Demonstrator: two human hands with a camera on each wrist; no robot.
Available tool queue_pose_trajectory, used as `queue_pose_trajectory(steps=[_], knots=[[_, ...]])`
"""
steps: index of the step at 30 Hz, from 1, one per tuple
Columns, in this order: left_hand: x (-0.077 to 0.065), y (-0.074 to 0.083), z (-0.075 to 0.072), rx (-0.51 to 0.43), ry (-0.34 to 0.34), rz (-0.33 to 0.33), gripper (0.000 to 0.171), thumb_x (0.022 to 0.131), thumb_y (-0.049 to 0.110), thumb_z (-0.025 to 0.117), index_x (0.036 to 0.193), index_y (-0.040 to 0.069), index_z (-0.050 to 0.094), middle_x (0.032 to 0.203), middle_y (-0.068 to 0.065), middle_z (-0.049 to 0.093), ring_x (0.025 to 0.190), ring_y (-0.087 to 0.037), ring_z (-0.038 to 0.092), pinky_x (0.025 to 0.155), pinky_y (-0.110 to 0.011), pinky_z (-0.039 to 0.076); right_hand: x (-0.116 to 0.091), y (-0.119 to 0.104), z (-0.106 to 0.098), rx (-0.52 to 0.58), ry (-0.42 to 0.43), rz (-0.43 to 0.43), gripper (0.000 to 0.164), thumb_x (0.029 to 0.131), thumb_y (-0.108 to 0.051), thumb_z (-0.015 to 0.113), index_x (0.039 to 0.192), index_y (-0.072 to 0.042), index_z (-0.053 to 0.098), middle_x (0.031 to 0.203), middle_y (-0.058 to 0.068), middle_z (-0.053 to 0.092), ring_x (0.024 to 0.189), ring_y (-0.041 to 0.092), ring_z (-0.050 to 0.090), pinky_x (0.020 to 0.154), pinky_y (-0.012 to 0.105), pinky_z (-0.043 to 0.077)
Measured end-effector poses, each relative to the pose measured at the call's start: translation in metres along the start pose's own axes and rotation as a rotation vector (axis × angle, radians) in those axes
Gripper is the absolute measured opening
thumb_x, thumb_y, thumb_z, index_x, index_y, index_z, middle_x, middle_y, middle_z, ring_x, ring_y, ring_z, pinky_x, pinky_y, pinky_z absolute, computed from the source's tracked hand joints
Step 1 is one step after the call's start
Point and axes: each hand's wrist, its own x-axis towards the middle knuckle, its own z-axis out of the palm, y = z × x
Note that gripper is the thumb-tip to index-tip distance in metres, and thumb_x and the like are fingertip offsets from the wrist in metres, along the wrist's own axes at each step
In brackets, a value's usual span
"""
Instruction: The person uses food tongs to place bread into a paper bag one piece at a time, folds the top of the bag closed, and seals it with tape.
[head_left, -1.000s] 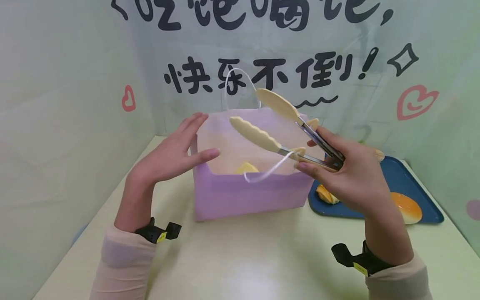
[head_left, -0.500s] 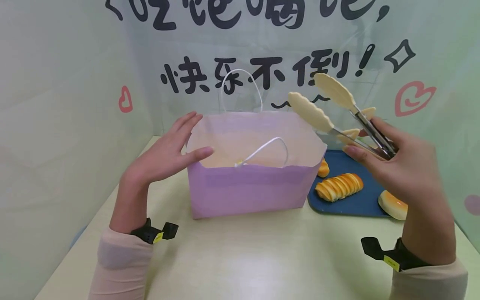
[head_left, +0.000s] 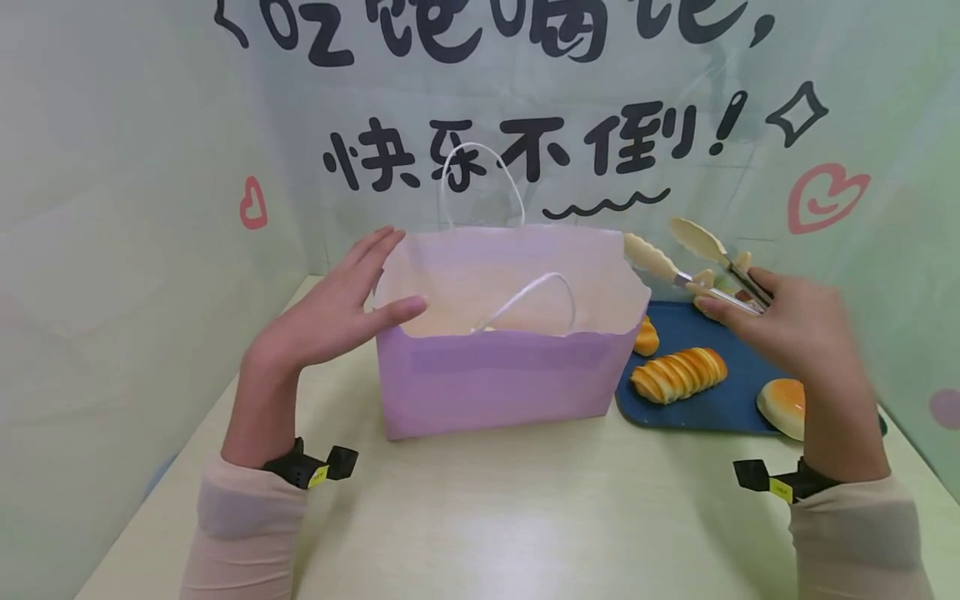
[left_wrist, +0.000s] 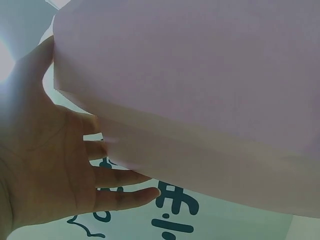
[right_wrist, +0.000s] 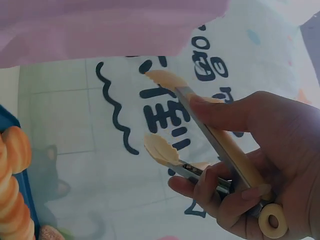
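Head and closer wrist views share the bag (head_left: 495,379).

Bag (head_left: 495,379) on table (head_left: 525,517), left of tray (head_left: 741,396) with bread (head_left: 679,375) on it

Table (head_left: 480,517), one, pale, far edge against the backdrop (head_left: 262,108); backdrop, pale grey-green, creased, bearing the following: black lettering (head_left: 532,158), two lines, upper one cropped; wavy line (head_left: 606,205), black, beneath the lower line of lettering; star outline (head_left: 797,114), black, four-pointed, to the right of the exclamation mark; small heart (head_left: 254,202), red outline, near the backdrop's left corner; larger heart (head_left: 828,202), pink, smile inside, towards its right edge; dot (head_left: 945,408), purple, above the table's right edge; blue patch (head_left: 159,473), at the table's left edge, too small to identify
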Motion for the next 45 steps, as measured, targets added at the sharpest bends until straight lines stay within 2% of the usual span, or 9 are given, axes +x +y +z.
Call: queue_pose_trajectory(steps=[3,7,13,20,23,27,34,38,45], knots=[[0.001,0.000,-0.001,0.010,0.002,-0.001,0.087,0.091,0.064,0.054,0.158,0.034,0.008,0.164,0.007,0.004,0.139,-0.026,0.039,0.114,-0.053,0.025,0.010,0.011,0.012,-0.038,-0.043,-0.006,0.088,0.081,-0.076,0.057,0.125,0.001,0.058,0.068,0.011,0.046,0.069,0.030,0.047,0.051,0.036,0.033],[0.001,0.000,-0.001,0.016,0.003,-0.003,0.087,0.091,0.065,0.053,0.158,0.033,0.008,0.164,0.008,0.003,0.140,-0.025,0.037,0.114,-0.054,0.025,0.022,0.026,0.029,-0.083,-0.123,-0.001,0.093,0.080,-0.078,0.055,0.119,0.007,0.058,0.069,0.012,0.048,0.070,0.032,0.049,0.052,0.036,0.035],[0.002,0.001,-0.002,0.017,-0.005,-0.009,0.087,0.091,0.066,0.053,0.158,0.034,0.009,0.164,0.009,0.002,0.142,-0.025,0.035,0.114,-0.055,0.025,0.031,0.036,0.049,-0.070,-0.233,0.060,0.091,0.074,-0.084,0.056,0.100,0.003,0.058,0.075,0.014,0.050,0.074,0.032,0.052,0.052,0.035,0.041],[0.001,0.001,-0.002,0.028,-0.005,-0.009,0.089,0.090,0.067,0.052,0.159,0.030,0.010,0.164,0.008,0.003,0.144,-0.024,0.031,0.114,-0.055,0.025,0.033,0.035,0.064,-0.085,-0.333,0.098,0.096,0.069,-0.089,0.054,0.100,0.002,0.058,0.076,0.013,0.045,0.072,0.031,0.049,0.053,0.036,0.038],[0.001,0.001,-0.001,0.028,-0.006,-0.010,0.090,0.090,0.068,0.052,0.159,0.028,0.011,0.164,0.009,0.002,0.145,-0.023,0.029,0.114,-0.054,0.025,0.034,0.034,0.068,-0.111,-0.369,0.101,0.109,0.068,-0.090,0.052,0.116,0.007,0.057,0.097,0.028,0.054,0.083,0.041,0.053,0.058,0.043,0.046],[0.000,0.000,0.000,0.024,-0.003,-0.011,0.089,0.090,0.068,0.052,0.159,0.030,0.010,0.164,0.009,0.002,0.144,-0.023,0.030,0.114,-0.055,0.026,0.035,0.034,0.070,-0.139,-0.410,0.107,0.123,0.066,-0.091,0.053,0.130,0.014,0.050,0.123,0.037,0.051,0.097,0.050,0.052,0.068,0.054,0.049],[-0.001,-0.002,0.003,0.018,-0.007,-0.016,0.088,0.090,0.068,0.052,0.159,0.032,0.010,0.163,0.010,0.002,0.143,-0.023,0.032,0.113,-0.055,0.027,0.035,0.037,0.071,-0.161,-0.422,0.101,0.118,0.070,-0.086,0.057,0.132,0.014,0.050,0.127,0.038,0.051,0.101,0.051,0.052,0.074,0.059,0.049],[-0.001,-0.002,0.003,0.015,-0.005,-0.018,0.087,0.090,0.068,0.052,0.158,0.034,0.010,0.163,0.011,0.002,0.143,-0.023,0.032,0.113,-0.055,0.028,0.034,0.037,0.068,-0.161,-0.390,0.097,0.116,0.069,-0.087,0.055,0.131,0.011,0.052,0.124,0.036,0.053,0.100,0.050,0.052,0.070,0.055,0.049],[-0.001,0.000,0.001,0.020,-0.004,-0.015,0.088,0.089,0.068,0.053,0.158,0.033,0.011,0.164,0.010,0.002,0.146,-0.023,0.026,0.113,-0.055,0.027,0.027,0.035,0.049,-0.113,-0.252,0.039,0.096,0.074,-0.084,0.054,0.112,0.003,0.063,0.083,0.017,0.058,0.080,0.037,0.053,0.057,0.041,0.043]])
